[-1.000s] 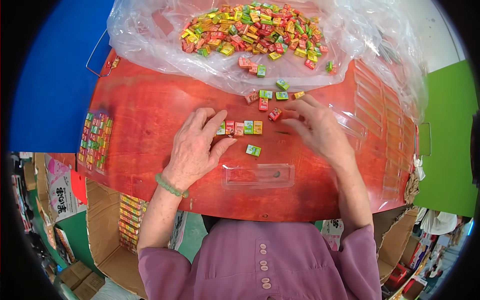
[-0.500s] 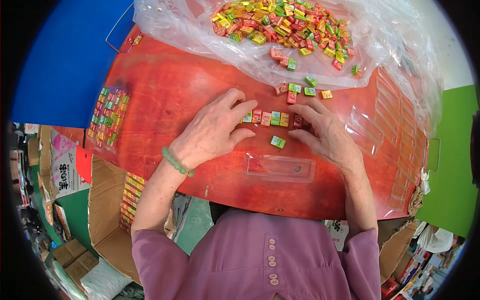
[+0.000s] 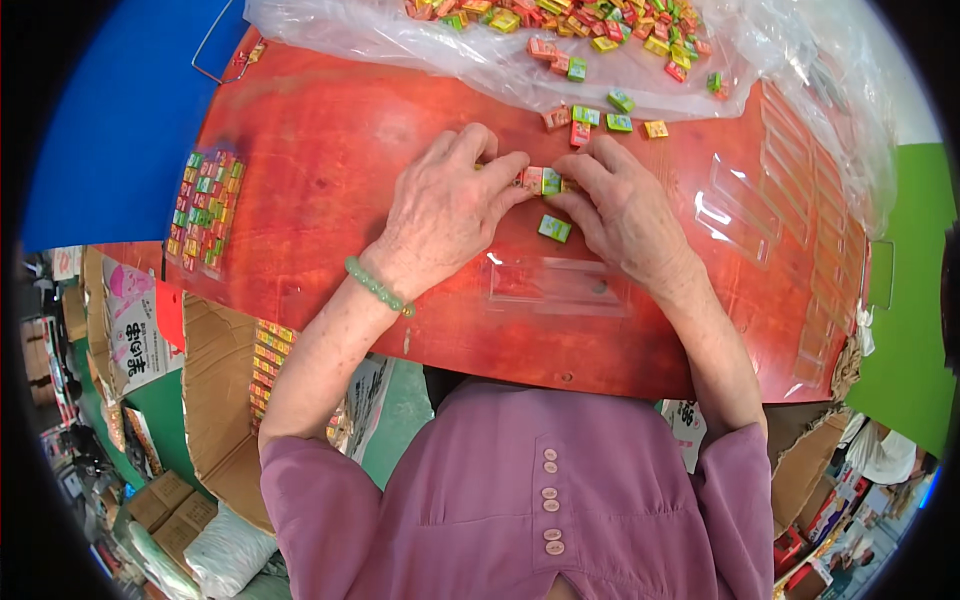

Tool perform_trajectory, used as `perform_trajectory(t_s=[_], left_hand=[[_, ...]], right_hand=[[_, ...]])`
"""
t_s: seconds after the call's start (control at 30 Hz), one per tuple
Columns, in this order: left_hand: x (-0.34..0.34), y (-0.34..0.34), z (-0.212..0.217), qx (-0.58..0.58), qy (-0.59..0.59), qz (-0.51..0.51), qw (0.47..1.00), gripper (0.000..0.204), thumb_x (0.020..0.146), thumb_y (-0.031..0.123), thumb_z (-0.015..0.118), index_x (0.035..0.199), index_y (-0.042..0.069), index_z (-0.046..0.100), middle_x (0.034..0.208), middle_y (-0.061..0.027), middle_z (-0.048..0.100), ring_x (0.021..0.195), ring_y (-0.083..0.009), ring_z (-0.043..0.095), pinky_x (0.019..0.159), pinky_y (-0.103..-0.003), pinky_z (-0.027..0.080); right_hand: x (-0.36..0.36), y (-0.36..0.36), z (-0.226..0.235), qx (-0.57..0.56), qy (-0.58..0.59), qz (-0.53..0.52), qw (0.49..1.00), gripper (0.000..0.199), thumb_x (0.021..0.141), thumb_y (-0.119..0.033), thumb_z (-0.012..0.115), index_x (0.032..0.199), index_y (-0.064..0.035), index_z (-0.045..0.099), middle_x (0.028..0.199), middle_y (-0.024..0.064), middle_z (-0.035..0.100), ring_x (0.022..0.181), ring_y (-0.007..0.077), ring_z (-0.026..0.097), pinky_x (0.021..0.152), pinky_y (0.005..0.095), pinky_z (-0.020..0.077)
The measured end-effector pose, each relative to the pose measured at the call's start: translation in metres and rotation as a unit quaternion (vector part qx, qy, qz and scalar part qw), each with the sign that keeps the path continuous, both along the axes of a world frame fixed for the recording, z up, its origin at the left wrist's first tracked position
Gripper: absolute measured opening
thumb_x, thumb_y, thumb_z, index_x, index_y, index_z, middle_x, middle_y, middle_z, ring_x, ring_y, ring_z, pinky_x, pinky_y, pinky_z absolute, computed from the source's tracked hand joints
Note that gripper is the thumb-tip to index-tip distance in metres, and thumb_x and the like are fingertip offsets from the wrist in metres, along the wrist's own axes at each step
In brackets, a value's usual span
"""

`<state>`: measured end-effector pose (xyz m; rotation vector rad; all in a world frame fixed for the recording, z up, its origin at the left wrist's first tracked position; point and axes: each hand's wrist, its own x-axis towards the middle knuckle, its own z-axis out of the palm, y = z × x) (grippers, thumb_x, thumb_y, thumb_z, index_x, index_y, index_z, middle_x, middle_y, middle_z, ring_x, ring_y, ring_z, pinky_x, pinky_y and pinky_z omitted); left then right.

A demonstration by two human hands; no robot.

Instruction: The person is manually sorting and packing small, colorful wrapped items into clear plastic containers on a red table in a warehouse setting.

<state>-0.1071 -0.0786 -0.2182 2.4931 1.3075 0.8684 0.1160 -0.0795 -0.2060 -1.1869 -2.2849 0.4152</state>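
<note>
My left hand and my right hand meet on the red table, pinching a short row of small coloured candy boxes between their fingertips. One green box lies loose just below the row. A clear plastic tray lies flat on the table just below my hands. A few loose boxes sit just beyond my fingers. On my left wrist is a green bead bracelet.
A clear plastic bag holding a heap of coloured boxes lies at the table's far edge. Filled packs rest at the left. Empty clear trays lie at the right. Cardboard cartons stand below the table's near edge.
My hands have closed in from both sides, pressing the row of boxes together into a shorter, tighter group. The view has tilted, so the table sits higher in the picture.
</note>
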Motion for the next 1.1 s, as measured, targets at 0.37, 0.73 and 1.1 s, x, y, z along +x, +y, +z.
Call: perform_trajectory(t_s=[0.37,0.73,1.1], left_hand=[[0.021,-0.076,0.028,-0.002,0.044,-0.007,0.999,0.030,0.085,0.022,0.078,0.110,0.006,0.069,0.099,-0.0076,0.054,0.082,-0.0254,0.056,0.065,-0.039,0.051],[0.018,-0.087,0.018,-0.042,0.026,-0.044,0.998,0.036,0.084,0.020,0.080,0.116,0.005,0.071,0.099,-0.0078,0.053,0.083,-0.0248,0.056,0.068,-0.039,0.053],[0.017,-0.110,0.009,0.018,0.125,-0.048,0.991,0.064,0.081,0.020,0.082,0.138,-0.001,0.061,0.118,-0.0126,0.055,0.082,-0.0266,0.054,0.068,-0.038,0.052]], right_hand=[[0.019,-0.080,0.029,-0.054,-0.027,-0.011,0.998,0.033,0.087,-0.010,0.078,0.117,-0.0008,0.067,0.105,0.0157,0.060,0.090,0.0342,0.064,0.077,0.0417,0.0545],[0.026,-0.095,0.021,-0.077,-0.032,-0.015,0.996,0.037,0.084,-0.014,0.081,0.117,-0.0026,0.068,0.103,0.0127,0.059,0.090,0.0303,0.063,0.075,0.0416,0.0555],[0.027,-0.109,-0.002,0.045,-0.067,-0.001,0.997,0.044,0.076,-0.014,0.087,0.115,0.0001,0.069,0.107,0.0107,0.062,0.083,0.0266,0.061,0.069,0.0382,0.0538]])
